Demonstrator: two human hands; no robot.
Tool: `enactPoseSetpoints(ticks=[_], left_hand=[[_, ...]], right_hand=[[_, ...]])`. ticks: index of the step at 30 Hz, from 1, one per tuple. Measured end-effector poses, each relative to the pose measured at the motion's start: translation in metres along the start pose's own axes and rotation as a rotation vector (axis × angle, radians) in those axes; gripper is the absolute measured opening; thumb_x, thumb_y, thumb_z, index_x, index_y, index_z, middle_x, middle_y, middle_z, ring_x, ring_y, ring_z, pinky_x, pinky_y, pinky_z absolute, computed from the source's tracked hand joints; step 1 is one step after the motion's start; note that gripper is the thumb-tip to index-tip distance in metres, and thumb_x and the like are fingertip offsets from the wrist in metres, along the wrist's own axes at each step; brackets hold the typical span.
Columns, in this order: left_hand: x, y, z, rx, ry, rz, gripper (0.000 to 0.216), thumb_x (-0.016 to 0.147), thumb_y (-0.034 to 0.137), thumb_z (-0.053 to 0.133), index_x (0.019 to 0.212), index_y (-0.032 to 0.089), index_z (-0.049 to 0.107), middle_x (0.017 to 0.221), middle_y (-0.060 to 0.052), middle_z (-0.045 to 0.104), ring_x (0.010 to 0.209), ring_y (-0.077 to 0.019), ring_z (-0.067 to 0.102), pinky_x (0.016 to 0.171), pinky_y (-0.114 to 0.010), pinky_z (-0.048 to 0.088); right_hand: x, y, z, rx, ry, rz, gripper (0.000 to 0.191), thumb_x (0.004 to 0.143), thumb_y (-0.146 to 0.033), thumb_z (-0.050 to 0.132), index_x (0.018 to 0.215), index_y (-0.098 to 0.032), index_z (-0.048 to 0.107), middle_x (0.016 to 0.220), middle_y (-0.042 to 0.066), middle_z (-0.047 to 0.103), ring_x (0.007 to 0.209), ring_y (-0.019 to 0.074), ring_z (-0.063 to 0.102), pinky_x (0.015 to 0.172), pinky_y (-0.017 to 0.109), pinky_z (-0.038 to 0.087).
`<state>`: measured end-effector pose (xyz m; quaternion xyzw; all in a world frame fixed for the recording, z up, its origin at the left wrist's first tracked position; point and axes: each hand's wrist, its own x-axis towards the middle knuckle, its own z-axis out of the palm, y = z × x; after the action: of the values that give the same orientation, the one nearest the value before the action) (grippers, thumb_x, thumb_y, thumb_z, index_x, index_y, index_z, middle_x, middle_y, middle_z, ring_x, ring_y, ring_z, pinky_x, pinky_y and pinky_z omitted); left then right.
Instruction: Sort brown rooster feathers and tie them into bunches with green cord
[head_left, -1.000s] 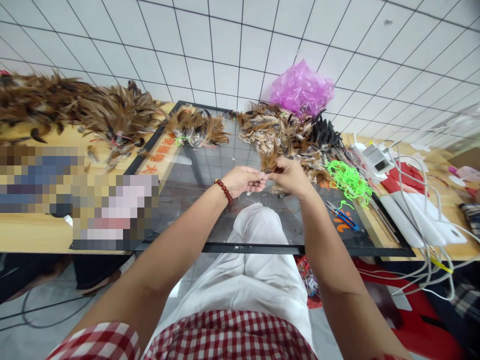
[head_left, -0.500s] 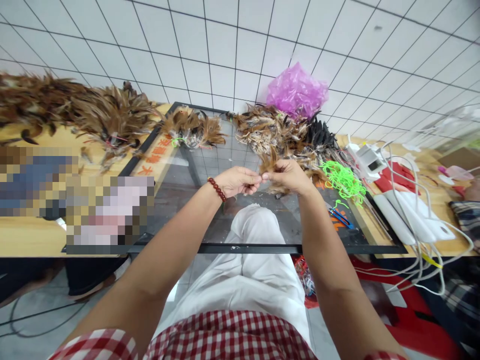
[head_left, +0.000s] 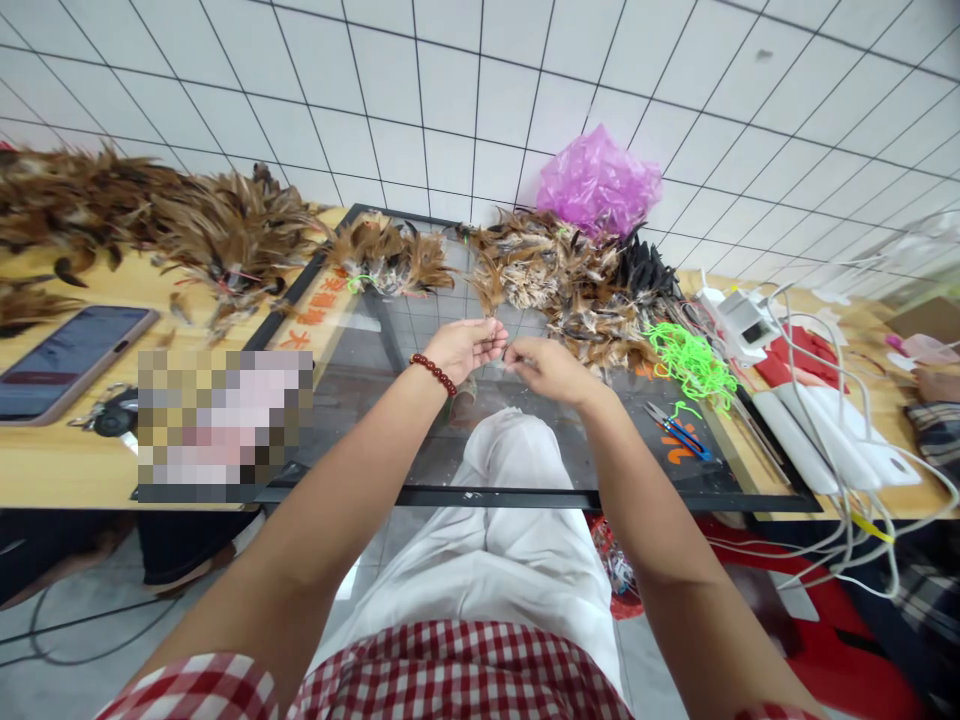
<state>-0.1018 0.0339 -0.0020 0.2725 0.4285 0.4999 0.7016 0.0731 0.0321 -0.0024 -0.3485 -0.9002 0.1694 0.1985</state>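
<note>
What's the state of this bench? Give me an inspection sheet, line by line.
Surface: black-framed glass panel lying on a wooden table.
Job's things: heap of brown feathers just beyond the hands; feather bundles at far left.
Clutter: green cords, blue-handled snips, pink plastic bag, phone.
Hands: left hand and right hand above the glass, fingertips almost meeting; anything pinched is too small to tell.
Cables: white cables tangled around white boxes at right.
Surroundings: white tiled wall behind.
</note>
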Motion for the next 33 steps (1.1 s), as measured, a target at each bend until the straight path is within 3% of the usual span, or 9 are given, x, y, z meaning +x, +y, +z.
enactPoseSetpoints(ticks=[4,9,17,27,33], left_hand=[[-0.0018,-0.0028,0.0020,0.051,-0.002,-0.013,0.007,0.083,0.008,0.063,0.076,0.007,0.065,0.071,-0.008,0.068,0.066,-0.0108,0.066,0.071,-0.024,0.054],[-0.0030,-0.0057,0.0029,0.126,-0.058,-0.065,0.009,0.083,0.012,0.065,0.077,0.005,0.067,0.071,-0.011,0.069,0.063,-0.0121,0.067,0.066,-0.024,0.055],[-0.0051,-0.0052,0.0071,0.107,-0.066,-0.047,0.016,0.084,0.006,0.062,0.067,0.007,0.062,0.056,-0.004,0.060,0.047,-0.0060,0.055,0.049,-0.016,0.044],[-0.0029,-0.0074,0.0050,0.110,-0.079,-0.068,0.007,0.080,0.011,0.069,0.074,0.007,0.067,0.065,-0.007,0.068,0.057,-0.0091,0.064,0.059,-0.019,0.052],[-0.0076,-0.0069,0.0091,0.246,-0.028,-0.019,0.011,0.076,0.011,0.073,0.069,0.007,0.066,0.058,-0.005,0.066,0.047,-0.0070,0.058,0.050,-0.017,0.047]], right_hand=[[-0.0027,0.0004,-0.0078,-0.134,0.239,0.073,0.019,0.090,-0.024,0.051,0.094,-0.018,0.069,0.088,0.006,0.067,0.082,0.0185,0.058,0.075,0.028,0.041],[-0.0025,-0.0004,-0.0084,-0.285,0.203,0.008,0.028,0.094,-0.021,0.043,0.097,-0.017,0.070,0.095,0.010,0.065,0.092,0.0213,0.057,0.083,0.032,0.040],[-0.0010,0.0016,-0.0075,-0.094,0.332,0.034,0.022,0.091,-0.021,0.048,0.094,-0.019,0.069,0.094,0.008,0.067,0.089,0.0198,0.060,0.081,0.030,0.044],[-0.0017,-0.0008,-0.0079,-0.209,0.264,0.062,0.021,0.090,-0.018,0.045,0.094,-0.018,0.066,0.095,0.008,0.064,0.088,0.0206,0.057,0.077,0.030,0.040],[-0.0028,-0.0051,-0.0064,-0.384,0.218,0.100,0.019,0.091,-0.022,0.047,0.094,-0.018,0.065,0.094,0.009,0.063,0.086,0.0226,0.056,0.074,0.032,0.034]])
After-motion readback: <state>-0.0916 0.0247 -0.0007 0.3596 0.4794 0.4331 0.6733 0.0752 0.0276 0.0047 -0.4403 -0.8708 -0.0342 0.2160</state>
